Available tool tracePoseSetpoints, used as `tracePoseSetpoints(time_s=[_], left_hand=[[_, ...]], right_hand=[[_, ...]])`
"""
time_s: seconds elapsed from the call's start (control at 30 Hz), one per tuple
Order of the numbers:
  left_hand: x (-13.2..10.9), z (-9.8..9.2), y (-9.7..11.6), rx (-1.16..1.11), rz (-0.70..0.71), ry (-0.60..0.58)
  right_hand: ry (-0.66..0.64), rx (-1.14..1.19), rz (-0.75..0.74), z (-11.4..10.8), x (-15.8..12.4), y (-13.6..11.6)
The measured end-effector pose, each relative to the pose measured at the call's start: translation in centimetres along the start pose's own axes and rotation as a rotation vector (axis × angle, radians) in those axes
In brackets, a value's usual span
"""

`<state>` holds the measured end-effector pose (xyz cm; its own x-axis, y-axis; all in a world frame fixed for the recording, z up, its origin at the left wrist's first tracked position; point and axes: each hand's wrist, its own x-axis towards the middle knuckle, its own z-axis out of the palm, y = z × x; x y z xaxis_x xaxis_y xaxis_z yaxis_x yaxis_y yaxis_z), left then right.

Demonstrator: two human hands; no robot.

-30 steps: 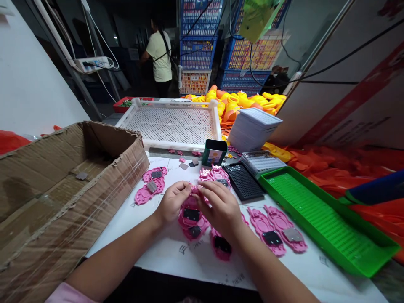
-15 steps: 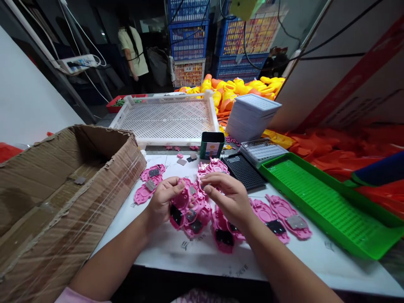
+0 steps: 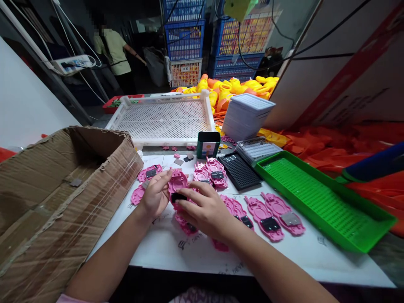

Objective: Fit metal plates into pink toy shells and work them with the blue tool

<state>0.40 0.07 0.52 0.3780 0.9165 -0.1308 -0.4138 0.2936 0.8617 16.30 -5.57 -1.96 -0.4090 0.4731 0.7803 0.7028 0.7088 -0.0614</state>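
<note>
At centre, left fingers (image 3: 161, 181) pinch a casing (image 3: 177, 182); parted right fingers (image 3: 193, 195) touch it.

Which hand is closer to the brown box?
Left. The left hand, holding a pink piece, is near the brown box; the right hand is farther right, over that piece.

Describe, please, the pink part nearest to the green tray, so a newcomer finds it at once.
Find the long green tray on the right of the white table. Just left of it, two pink parts lie side by side; take the one closer to the tray. It carries a grey plate, while its neighbour carries a black one.
</note>
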Motion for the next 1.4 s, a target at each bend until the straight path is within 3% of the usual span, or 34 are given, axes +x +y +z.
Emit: tracePoseSetpoints(time_s=[0.1, 0.2, 0.27, 0.37, 0.47, 0.57, 0.73, 0.9, 1.07, 1.2, 1.3, 1.4], left_hand=[[0.0, -0.5, 0.1, 0.067, -0.026, -0.067], [0.7, -1.6, 0.4, 0.248, 0.027, -0.015], [1.4, -2.5, 0.8, 0.487, 0.149, 0.097], [2.3, -3.6, 1.4, 1.045, 0.282, 0.253], [2.4, -4.2, 1.9, 1.615, 0.083, 0.238], [2.3, -4.6, 2.0, 1.901, -0.167, 0.182], [2.8, -5.0, 1.7, 1.940, -0.337, 0.196], [3.2, -4.8, 1.4, 1.950, -0.254, 0.266], [3.3, -4.9, 1.1, 1.920, -0.177, 0.315], [3.1, -5.0, 1.2, 1.881, -0.111, 0.335], [3.2, -5.0, 1.3, 1.844, -0.049, 0.364], [3.4, -5.1, 1.2, 1.738, 0.046, 0.373]], right_hand=[[-0.005, 0.054, 0.044, 0.1, -0.1, 0.3], [-0.038, 0.160, 0.131, -0.2, -0.1, 1.3], [-0.093, 0.194, 0.267, -0.7, -0.1, 2.2], [-0.262, 0.215, 0.504, -1.6, 0.1, 3.5], [-0.421, 0.230, 0.649, -1.9, 0.3, 4.2], [-0.503, 0.234, 0.674, -1.5, 0.3, 4.3], [-0.538, 0.218, 0.618, -0.9, -0.2, 4.3], [-0.506, 0.205, 0.565, -1.0, -0.3, 4.2], [-0.281, 0.210, 0.553, -1.4, -0.4, 4.5], [-0.099, -0.017, 0.679, -3.0, 0.0, 8.3], [-0.264, -0.351, 0.760, -4.0, 1.4, 13.1], [-0.674, -0.592, 0.785, -3.6, 3.1, 17.5]])
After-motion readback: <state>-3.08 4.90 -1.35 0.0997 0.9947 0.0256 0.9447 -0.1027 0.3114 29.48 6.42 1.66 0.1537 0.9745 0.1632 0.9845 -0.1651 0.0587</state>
